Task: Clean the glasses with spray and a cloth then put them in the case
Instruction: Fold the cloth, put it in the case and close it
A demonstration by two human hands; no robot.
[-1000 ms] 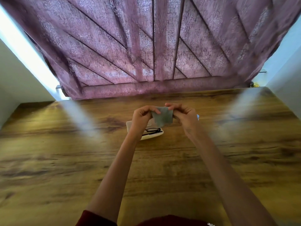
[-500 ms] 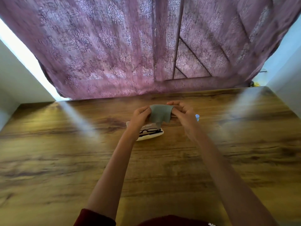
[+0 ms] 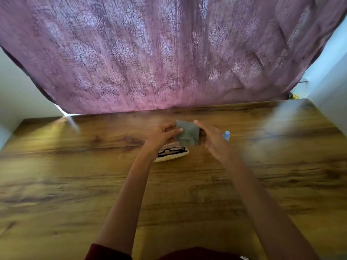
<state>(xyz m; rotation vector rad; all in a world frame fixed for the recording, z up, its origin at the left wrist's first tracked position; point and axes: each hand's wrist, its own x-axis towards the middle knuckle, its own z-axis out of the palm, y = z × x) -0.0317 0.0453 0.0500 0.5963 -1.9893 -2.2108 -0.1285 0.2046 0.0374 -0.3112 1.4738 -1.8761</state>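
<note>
While the left hand (image 3: 163, 132) and right hand (image 3: 213, 136) pinch a small grey cloth (image 3: 187, 132), black-framed glasses (image 3: 171, 149) lie inside the open cream case (image 3: 173, 157).

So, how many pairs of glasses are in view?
1. The glasses lie in the open case on the table, just below the left hand. The cloth could hide another.

Both hands (image 3: 163, 133) (image 3: 214, 139) pinch a grey cloth (image 3: 187, 132) above the glasses (image 3: 171, 150).
</note>
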